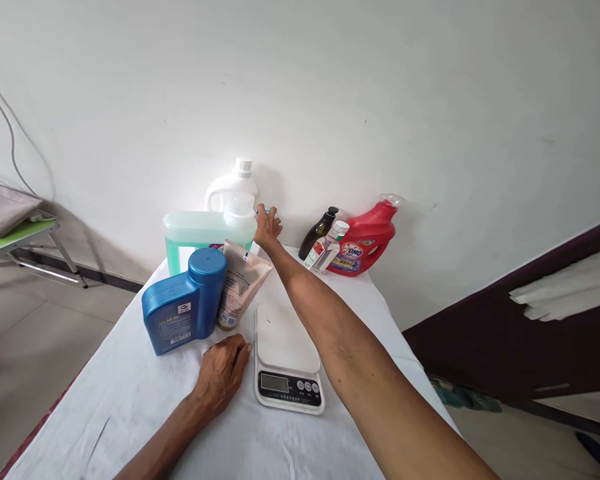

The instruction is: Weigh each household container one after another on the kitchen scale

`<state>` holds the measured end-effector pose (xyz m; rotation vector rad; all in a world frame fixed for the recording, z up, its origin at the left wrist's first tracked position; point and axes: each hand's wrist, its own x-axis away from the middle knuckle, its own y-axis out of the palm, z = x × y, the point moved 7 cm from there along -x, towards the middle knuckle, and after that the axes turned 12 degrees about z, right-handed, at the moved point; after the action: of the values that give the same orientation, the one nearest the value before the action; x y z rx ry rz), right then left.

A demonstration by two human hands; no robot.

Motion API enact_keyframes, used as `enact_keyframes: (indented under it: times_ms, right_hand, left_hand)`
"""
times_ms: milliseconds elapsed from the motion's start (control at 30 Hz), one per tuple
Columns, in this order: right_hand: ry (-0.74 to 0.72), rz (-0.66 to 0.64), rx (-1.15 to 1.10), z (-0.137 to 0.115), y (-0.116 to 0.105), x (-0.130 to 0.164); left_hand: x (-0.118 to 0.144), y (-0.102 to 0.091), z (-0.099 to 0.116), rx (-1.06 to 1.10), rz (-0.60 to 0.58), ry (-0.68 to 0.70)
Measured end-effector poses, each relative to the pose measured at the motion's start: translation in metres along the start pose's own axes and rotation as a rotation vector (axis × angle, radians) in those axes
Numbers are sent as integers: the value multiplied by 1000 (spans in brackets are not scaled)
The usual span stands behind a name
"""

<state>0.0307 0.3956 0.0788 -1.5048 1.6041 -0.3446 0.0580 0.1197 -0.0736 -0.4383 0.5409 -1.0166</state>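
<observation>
- Left hand (223, 370): flat on the white-covered desk (130, 400), grip empty, beside the kitchen scale (287, 360).
- Blue bottle (183, 300), pouch (240, 283): mid-desk.
- Right hand (267, 227): outstretched, fingers touching the green jug (205, 233) at the wall; closure cannot be told.
- Step judged: reaching; next calls for a firm hold.

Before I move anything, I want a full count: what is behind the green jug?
A white jug stands behind the green jug, against the wall. Only its cap, handle and shoulders show; its lower body is covered. The right hand reaches beside them.
</observation>
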Motion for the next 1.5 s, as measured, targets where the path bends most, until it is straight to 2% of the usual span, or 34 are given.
enact_keyframes:
  times_ms: [167, 333, 467, 533, 633, 733, 800, 1033, 1133, 1200, 1367, 1433, 1500]
  right_hand:
    - [55, 24, -61, 23, -22, 1]
    - [126, 13, -135, 67, -61, 16]
    - [97, -22, -258, 110, -100, 63]
    - [44, -78, -339, 125, -117, 98]
    - [-13, -188, -337, 141, -134, 153]
    - [-43, -284, -267, 151, -138, 195]
    - [-62, -317, -206, 156, -136, 212]
    - [-122, -359, -179, 163, -121, 229]
    - [-160, -308, -236, 165, -126, 227]
    - [-99, -236, -321, 178, -134, 226]
    - [326, 166, -585, 252, -148, 236]
    - [400, 248, -581, 275, -145, 244]
    - [379, 251, -536, 283, -142, 247]
  left_hand:
    - [0, -1, 0, -27, 15, 19]
    - [1, -5, 4, -43, 15, 43]
    - [0, -8, 6, -63, 14, 51]
    - [1, -9, 5, -72, 17, 52]
    - [1, -10, 5, -84, 26, 60]
    - [1, -10, 5, -76, 32, 75]
    - [1, -9, 5, -70, 30, 78]
    - [0, -7, 2, -68, 18, 60]
    - [0, -8, 2, -63, 18, 59]
    - [0, -8, 3, -59, 19, 62]
    - [0, -8, 3, -60, 19, 65]
    - [-1, -8, 4, -63, 16, 67]
    - [-1, -9, 6, -68, 10, 72]
